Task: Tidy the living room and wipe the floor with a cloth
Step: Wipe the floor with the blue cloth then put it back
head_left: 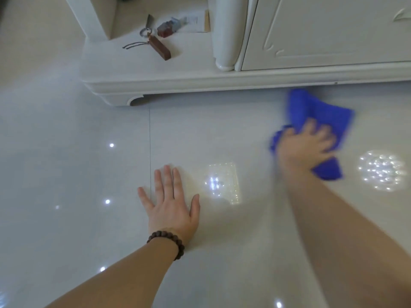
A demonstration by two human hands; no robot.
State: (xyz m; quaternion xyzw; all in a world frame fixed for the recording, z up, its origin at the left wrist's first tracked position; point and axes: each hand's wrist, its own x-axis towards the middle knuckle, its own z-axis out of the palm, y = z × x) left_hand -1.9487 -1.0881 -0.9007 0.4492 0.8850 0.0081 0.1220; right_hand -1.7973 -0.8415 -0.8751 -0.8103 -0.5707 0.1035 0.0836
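Glossy pale tile floor (pixel 66 163) fills the view, mirroring ceiling lights, and a white cabinet (pixel 200 83) sits low along its far edge. The blue microfibre cloth (pixel 320 114) lies bunched on the tiles just in front of the cabinet base. The right hand (pixel 305 145), blurred mid-wipe, presses on it, fingers spread, only loosely bent. The left hand (pixel 172 203) lies flat and wide open, likely propping the body. A keyring (pixel 153 40) rests on the cabinet ledge.
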